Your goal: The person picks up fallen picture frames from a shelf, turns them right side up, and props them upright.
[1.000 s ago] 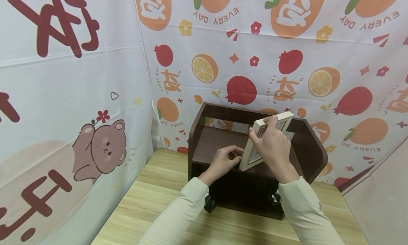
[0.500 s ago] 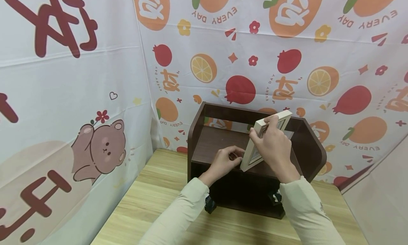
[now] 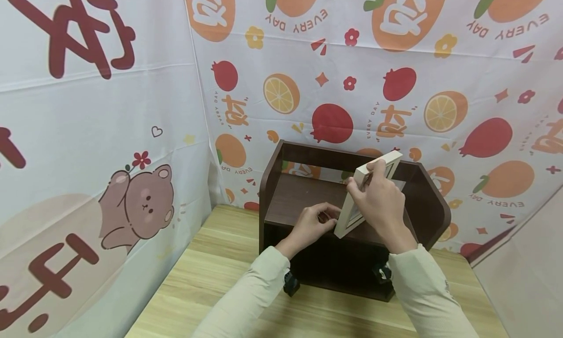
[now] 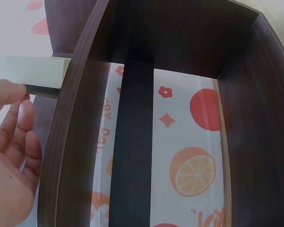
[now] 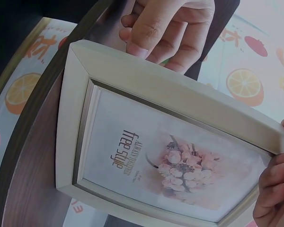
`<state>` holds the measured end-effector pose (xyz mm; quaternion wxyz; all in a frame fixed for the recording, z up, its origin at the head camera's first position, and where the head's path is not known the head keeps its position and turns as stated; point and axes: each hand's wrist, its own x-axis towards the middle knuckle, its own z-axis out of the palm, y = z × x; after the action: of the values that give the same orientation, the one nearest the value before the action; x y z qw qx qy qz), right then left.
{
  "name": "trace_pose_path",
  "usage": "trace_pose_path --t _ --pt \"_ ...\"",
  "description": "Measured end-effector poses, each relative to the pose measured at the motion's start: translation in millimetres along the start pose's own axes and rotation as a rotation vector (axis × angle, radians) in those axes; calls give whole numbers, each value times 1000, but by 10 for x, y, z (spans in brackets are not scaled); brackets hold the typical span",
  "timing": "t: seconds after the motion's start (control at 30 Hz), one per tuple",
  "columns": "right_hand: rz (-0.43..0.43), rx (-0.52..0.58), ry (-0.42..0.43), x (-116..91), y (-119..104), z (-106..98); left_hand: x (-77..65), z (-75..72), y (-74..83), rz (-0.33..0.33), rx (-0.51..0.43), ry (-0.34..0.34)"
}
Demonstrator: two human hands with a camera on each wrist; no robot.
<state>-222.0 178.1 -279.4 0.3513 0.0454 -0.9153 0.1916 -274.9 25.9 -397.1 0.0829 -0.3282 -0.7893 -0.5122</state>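
My right fingers [image 3: 377, 167] pinched the top of the cream picture frame [image 5: 175, 144], which was tilted at the front edge of the brown shelf [image 3: 301, 196] on the counter [image 3: 211, 267]. My left fingers [image 3: 323, 207] curved against its lower side; I couldn't tell whether they pinched.

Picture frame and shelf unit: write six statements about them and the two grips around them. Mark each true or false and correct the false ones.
1. The right grip holds the picture frame near its upper end. True.
2. The picture frame lies flat. False: it is tilted, its lower end by the front edge of the shelf unit's upper board.
3. Pink flowers are printed on the sheet inside the picture frame. True.
4. The shelf unit stands on a wood-grain table. True.
5. The left grip rests on the table. False: it is up beside the picture frame's lower part.
6. The shelf unit is white. False: it is dark brown.
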Motion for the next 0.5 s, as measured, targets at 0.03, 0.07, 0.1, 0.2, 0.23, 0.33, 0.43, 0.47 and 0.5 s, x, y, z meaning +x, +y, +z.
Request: trace_pose_path --t 0.03,0.07,0.1,0.2,0.23,0.33,0.43,0.47,0.5 --pt "-2 2 1 -1 4 -1 -1 2 1 1 0 -3" --pt "-5 4 4 -3 9 -1 -2 3 2 1 0 -6" --pt "-8 3 10 -3 14 -1 -3 3 4 1 -3 -11" --pt "-18 2 23 -2 30 2 -4 3 5 2 -13 -25" --pt "-20 2 25 -2 36 3 -6 2 6 1 -18 -30" --pt "-23 1 27 -4 51 4 -14 -1 11 -4 -37 -49" --pt "-24 5 26 -8 60 -1 -21 2 22 -16 -58 -64" --pt "-25 7 26 -10 62 -4 -21 5 25 -18 -66 -67" --pt "-27 9 25 -12 63 -9 -20 8 28 -21 -72 -70"
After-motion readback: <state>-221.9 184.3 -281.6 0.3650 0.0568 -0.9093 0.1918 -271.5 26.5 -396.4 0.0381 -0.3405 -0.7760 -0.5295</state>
